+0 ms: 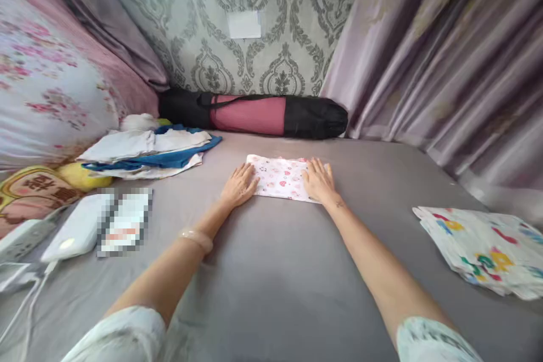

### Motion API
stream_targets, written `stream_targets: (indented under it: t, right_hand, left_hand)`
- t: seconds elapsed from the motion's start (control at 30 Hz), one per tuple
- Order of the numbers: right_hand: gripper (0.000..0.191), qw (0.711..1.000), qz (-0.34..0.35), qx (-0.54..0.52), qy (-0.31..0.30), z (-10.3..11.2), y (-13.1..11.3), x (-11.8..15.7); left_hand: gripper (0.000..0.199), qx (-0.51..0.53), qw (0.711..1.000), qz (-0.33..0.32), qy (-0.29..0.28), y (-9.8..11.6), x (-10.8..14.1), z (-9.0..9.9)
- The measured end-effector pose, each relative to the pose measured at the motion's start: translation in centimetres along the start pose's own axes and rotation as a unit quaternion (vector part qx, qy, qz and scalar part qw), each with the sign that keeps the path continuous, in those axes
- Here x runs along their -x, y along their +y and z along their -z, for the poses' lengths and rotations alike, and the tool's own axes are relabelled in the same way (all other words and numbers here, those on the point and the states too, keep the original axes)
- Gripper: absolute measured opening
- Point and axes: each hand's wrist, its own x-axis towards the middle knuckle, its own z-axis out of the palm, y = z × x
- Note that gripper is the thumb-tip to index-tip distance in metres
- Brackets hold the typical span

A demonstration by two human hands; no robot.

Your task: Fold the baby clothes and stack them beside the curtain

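Note:
A white cloth with a pink and red print lies folded into a flat rectangle on the grey bed sheet. My left hand rests at the cloth's left end, fingers stretched out and partly over its edge. On the right end lies my right hand, flat with its fingers spread, covering that part of the print. Both palms face down, and neither hand grips the fabric. What is under the fingers is hidden.
At the left is a stack of white and blue clothes. A folded cloth with colourful prints lies at the right. Along the wall is a black and pink roll bag. A white device and a power strip sit at left.

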Motion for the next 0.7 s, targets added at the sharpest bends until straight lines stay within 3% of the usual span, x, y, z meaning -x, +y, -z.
stream_targets:
  t: [0.17,0.37,0.53,0.7]
  right_hand:
    - [0.058,0.998,0.042,-0.03,-0.021,-1.3,-3.1,-0.5]
    - [0.059,0.998,0.036,-0.03,-0.03,-2.6,-3.0,-0.3]
    - [0.059,0.998,0.026,-0.024,-0.055,-1.8,-3.3,-0.4]
    - [0.058,0.997,0.013,-0.03,-0.071,-0.8,-5.4,-1.5]
  left_hand:
    - [0.058,-0.005,1.0,-0.022,0.008,0.2,0.3,0.3]
    - [0.058,-0.003,1.0,-0.018,0.001,0.4,0.3,0.5]
    - [0.057,-0.004,1.0,-0.02,0.007,0.4,0.3,0.3]
    - [0.056,-0.007,0.999,-0.025,0.021,0.3,0.3,0.2]
